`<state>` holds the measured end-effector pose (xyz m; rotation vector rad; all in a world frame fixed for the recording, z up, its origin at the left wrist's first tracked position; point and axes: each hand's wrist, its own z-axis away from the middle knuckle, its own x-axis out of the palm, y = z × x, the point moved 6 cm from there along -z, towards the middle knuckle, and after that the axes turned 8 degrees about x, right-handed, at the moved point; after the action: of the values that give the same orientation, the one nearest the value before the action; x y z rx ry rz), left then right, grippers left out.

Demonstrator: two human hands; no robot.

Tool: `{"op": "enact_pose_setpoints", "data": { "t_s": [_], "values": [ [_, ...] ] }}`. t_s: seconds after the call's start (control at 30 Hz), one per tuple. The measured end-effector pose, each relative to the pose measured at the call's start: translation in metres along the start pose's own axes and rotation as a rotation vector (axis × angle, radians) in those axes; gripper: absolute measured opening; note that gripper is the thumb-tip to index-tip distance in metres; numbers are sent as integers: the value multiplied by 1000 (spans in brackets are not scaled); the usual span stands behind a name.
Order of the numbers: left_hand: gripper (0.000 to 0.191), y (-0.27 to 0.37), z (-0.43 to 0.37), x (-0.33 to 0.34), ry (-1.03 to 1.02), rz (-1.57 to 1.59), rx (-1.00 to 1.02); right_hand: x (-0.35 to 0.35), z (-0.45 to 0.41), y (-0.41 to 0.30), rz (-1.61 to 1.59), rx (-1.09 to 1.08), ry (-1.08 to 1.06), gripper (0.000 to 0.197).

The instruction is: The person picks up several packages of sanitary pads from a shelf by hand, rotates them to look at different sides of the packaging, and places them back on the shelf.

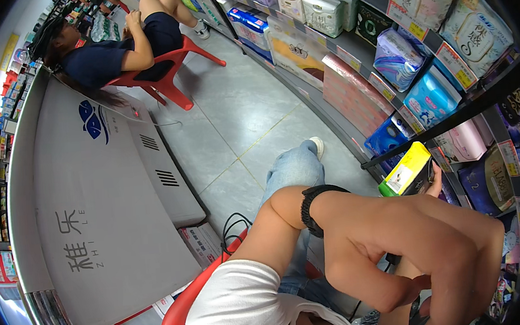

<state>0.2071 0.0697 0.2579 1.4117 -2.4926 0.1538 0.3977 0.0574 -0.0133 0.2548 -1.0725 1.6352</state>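
Observation:
My left hand [406, 242], with a black band on its wrist, is large and close to the camera at the lower right. Its fingers curl downward, and whether they hold anything is hidden. Beyond it, the fingers of my right hand [436, 178] grip the side of a yellow, green and black box [409, 168], held up beside the shelving. My left hand hides most of the right. A small black piece and a thin black cable [389, 266] show in the gap below my left hand.
Shelves of packaged pads and tissues [399, 59] run along the right. A white counter [105, 199] stands at the left. A person in dark clothes [98, 60] sits on a red plastic chair [175, 67] across the tiled floor. Black cables [235, 225] lie beside my red chair [180, 313].

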Motion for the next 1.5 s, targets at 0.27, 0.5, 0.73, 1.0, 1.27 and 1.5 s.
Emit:
{"op": "enact_pose_setpoints", "data": {
  "t_s": [0.27, 0.5, 0.73, 1.0, 1.27, 1.5],
  "values": [
    [15, -8, 20, -70, 549, -540, -357, -17, -12, -13, 117, -247, 18, 30],
    [18, -12, 147, -160, 884, -1214, -479, 20, 14, -21, 77, -289, 40, 32],
    [28, -57, 186, -180, 773, -1002, -955, 8, 9, -29, 1, -271, -60, 36],
    [43, -39, 193, -193, 870, -745, -1010, 19, 16, -12, 401, -282, -77, 38],
    [33, -28, 169, -178, 569, -1381, -1003, 28, 11, -1, 644, -328, -25, 53],
    [27, -25, 169, -184, 706, -1294, -837, 33, 6, 1, 717, -503, -40, 48]
  ]
}}
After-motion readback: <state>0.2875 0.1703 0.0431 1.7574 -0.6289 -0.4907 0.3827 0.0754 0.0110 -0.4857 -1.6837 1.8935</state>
